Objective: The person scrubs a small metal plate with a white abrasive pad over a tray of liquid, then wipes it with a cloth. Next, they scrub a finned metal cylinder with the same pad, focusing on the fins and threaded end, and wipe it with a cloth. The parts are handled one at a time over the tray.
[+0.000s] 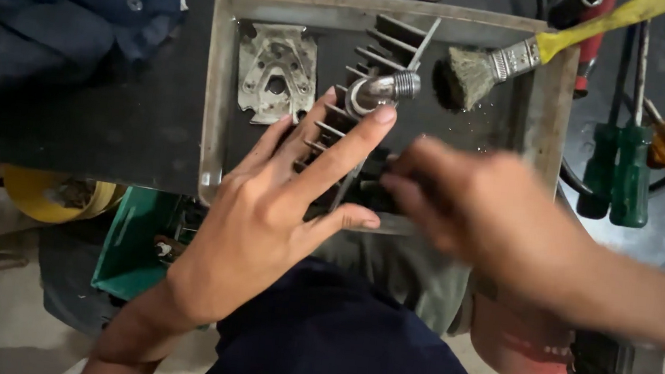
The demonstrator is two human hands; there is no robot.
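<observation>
Hands meet over a finned metal part (pixel 355 124) lying in a grey tray (pixel 218 95). The left hand (pixel 266 205) lies spread and released, fingers flat on the fins, forefinger tip touching a threaded fitting (pixel 387 89). The right hand (pixel 473 205) is blurred; its fingers curl at the part's near end, but whether they grip anything I cannot tell. Cleaning looks partly done, I judge: the part's fins show bare grey metal with dark grime between them, and grit lies on the tray floor. A brush (pixel 515 58) rests untouched across the tray's far corner, a flat plate (pixel 276 72) beside the part, green screwdrivers (pixel 623 170) outside.
</observation>
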